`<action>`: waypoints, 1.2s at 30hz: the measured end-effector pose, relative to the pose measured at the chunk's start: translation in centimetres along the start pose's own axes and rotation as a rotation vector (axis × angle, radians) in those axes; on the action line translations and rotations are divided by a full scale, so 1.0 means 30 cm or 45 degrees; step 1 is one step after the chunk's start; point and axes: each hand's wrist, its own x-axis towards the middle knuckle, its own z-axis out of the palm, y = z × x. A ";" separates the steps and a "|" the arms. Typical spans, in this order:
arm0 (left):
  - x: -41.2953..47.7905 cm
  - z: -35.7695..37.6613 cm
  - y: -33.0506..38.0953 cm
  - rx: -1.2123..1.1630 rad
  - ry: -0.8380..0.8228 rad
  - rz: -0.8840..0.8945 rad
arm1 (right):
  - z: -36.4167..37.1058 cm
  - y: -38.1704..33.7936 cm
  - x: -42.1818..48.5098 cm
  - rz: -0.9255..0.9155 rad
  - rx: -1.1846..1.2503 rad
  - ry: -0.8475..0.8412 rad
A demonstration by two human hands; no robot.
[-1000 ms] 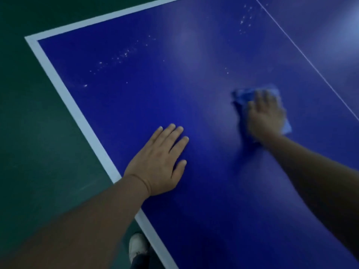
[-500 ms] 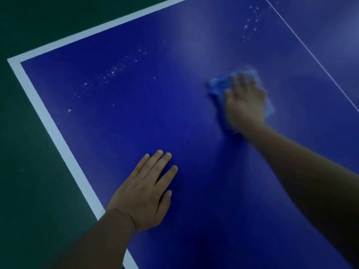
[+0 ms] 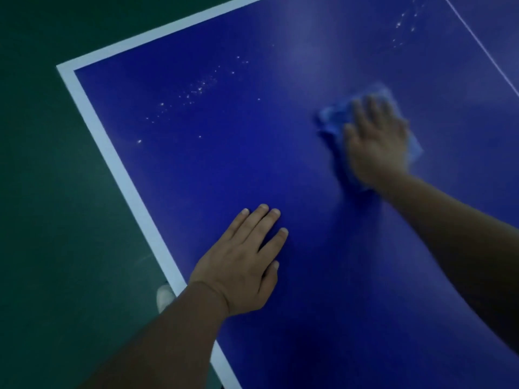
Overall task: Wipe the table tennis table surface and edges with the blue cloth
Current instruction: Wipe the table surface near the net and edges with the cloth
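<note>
Fingers (image 3: pixel 254 220) of the left hand (image 3: pixel 238 265) are lying flat and mostly together on the blue counter (image 3: pixel 196 169), lower middle of the frame, just inside its white border (image 3: pixel 112 153). Further up on the right, the right hand (image 3: pixel 376 144) presses flat on the blue cloth (image 3: pixel 332 119), fingers straight, kinda blurry. White specks (image 3: pixel 196 88) dot the counter toward the upper left.
</note>
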 end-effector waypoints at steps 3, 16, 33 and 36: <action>0.001 -0.009 -0.005 -0.001 -0.007 0.002 | -0.013 0.091 -0.059 0.446 0.118 -0.027; -0.326 -0.005 -0.126 -0.080 0.041 -0.227 | 0.043 -0.847 -0.285 -0.313 0.135 -0.034; -0.321 0.011 -0.131 -0.041 0.024 -0.176 | 0.010 -0.670 -0.118 -0.117 -0.113 -0.049; -0.321 0.022 -0.133 -0.063 0.054 -0.174 | -0.035 -0.588 -0.060 0.746 0.182 0.011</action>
